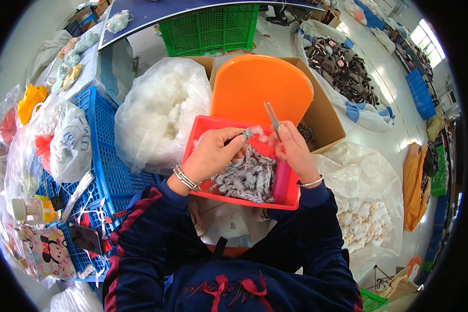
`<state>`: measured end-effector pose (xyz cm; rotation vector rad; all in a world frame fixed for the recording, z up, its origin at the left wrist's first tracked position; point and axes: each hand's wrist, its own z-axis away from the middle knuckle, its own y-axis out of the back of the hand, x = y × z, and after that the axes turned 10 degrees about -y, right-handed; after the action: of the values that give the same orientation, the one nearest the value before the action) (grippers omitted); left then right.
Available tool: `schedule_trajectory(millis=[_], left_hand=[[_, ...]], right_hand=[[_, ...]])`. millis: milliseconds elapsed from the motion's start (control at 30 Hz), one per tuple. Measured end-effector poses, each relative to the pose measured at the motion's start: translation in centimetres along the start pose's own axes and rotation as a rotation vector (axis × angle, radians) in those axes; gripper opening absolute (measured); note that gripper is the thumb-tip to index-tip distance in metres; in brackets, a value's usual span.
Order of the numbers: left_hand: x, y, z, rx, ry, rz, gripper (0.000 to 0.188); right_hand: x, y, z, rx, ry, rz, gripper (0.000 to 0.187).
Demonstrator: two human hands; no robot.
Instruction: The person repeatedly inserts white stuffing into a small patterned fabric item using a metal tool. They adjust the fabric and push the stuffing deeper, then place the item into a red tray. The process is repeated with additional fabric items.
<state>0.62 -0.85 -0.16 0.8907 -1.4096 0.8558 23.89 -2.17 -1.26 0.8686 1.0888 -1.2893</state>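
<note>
Right fingers point(290, 137) around metal tweezers point(270, 114)

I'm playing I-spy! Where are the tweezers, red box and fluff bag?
Tweezers point(273, 118), head view: metal prongs.
Red box point(234, 198), head view: near wall.
Fluff bag point(129, 125), head view: left side.

- Upper centre: a green latticed crate point(213, 32), beside a dark blue tabletop point(148, 16)
- Upper right: dark brown plush pieces point(338, 67) heaped in an open sack point(366, 113)
- Far upper right: a bright window point(427, 39)
- Right: a blue basket point(419, 93) above an orange sack point(415, 187)
- Left: a blue crate point(103, 124)
- Lower left: a cartoon-printed bag point(51, 252)
</note>
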Motion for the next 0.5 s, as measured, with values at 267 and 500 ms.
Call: schedule_trajectory(millis=[267, 500], left_hand=[[1.0, 1.3, -0.4, 0.203, 0.000, 0.133, 0.022], [0.7, 1.2, -0.1, 0.094, 0.024, 0.060, 0.021]], right_hand=[[0.0, 0.9, 1.2, -0.015, 0.136, 0.380, 0.014], [-0.5, -0.2, 1.4, 0.057, 0.386, 0.492, 0.011]])
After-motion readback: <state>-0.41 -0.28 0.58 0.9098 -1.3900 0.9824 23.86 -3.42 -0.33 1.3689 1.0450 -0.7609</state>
